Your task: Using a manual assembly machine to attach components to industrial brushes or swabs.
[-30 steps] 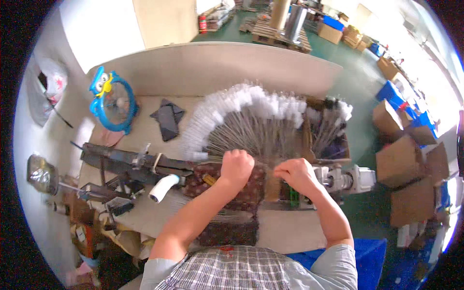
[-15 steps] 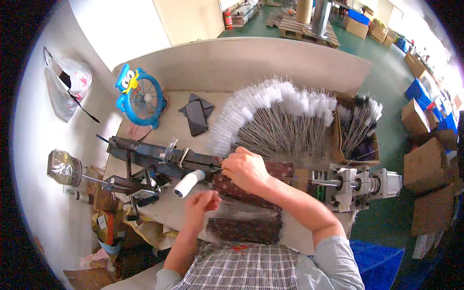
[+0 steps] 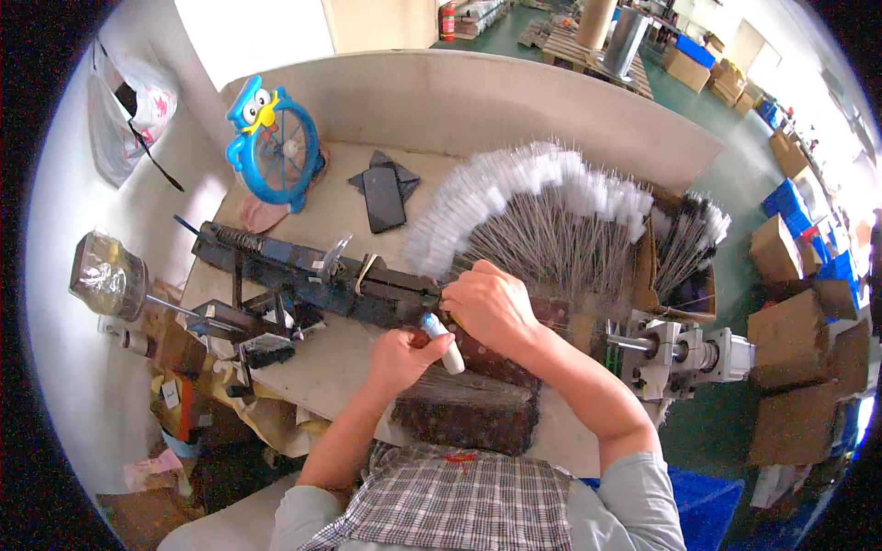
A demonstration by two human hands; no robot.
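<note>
A white cylindrical handle (image 3: 452,356) with a bluish upper end is in my left hand (image 3: 402,360), whose thumb lies across it. My right hand (image 3: 489,308) is closed at the right end of a long black metal fixture (image 3: 322,280); what its fingers pinch is hidden. Beneath both hands is a dark brown dotted cloth (image 3: 487,354). Thin wires lie over a dark brown pad (image 3: 464,418) near my lap. Behind my right hand stands a large fan of wire-stemmed brushes (image 3: 542,220) with white bristle tips.
A motor unit with a shaft (image 3: 689,349) sits at the right. A cardboard box (image 3: 648,271) holds dark and white brushes. A black phone (image 3: 384,197) and a blue duck-shaped fan (image 3: 276,151) are at the back left. A low panel (image 3: 441,96) edges the table.
The white handle has swung right and now tilts the other way. My left hand has moved up and right onto it. My right hand stays at the fixture's end. The view has shifted slightly.
</note>
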